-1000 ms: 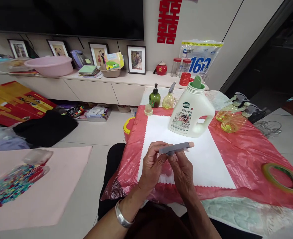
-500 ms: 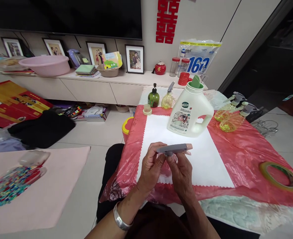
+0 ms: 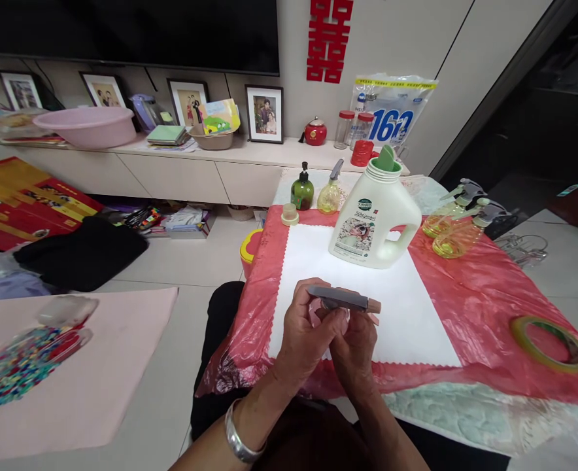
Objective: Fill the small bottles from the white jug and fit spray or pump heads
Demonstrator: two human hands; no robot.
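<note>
Both my hands meet over the near edge of a white sheet point(image 3: 407, 314) that lies on a red plastic cover point(image 3: 470, 294). My left hand point(image 3: 306, 337) and my right hand point(image 3: 355, 343) are closed together on a slim grey stick-like tool point(image 3: 340, 299) with a brownish tip, held roughly level and pointing right. A silver bracelet circles my left wrist. A white detergent jug point(image 3: 372, 219) with a green cap stands upright at the sheet's far edge.
Two yellow spray bottles point(image 3: 453, 226) lie at the right of the red cover, a tape roll point(image 3: 548, 340) near its right edge. A green pump bottle point(image 3: 302, 190) and small spray bottle point(image 3: 329, 193) stand behind. A pink sheet with coloured beads point(image 3: 19, 366) lies left.
The grey tool has sunk slightly and tilted, tip lower to the right; both hands dropped a little toward me and closed more tightly around it.
</note>
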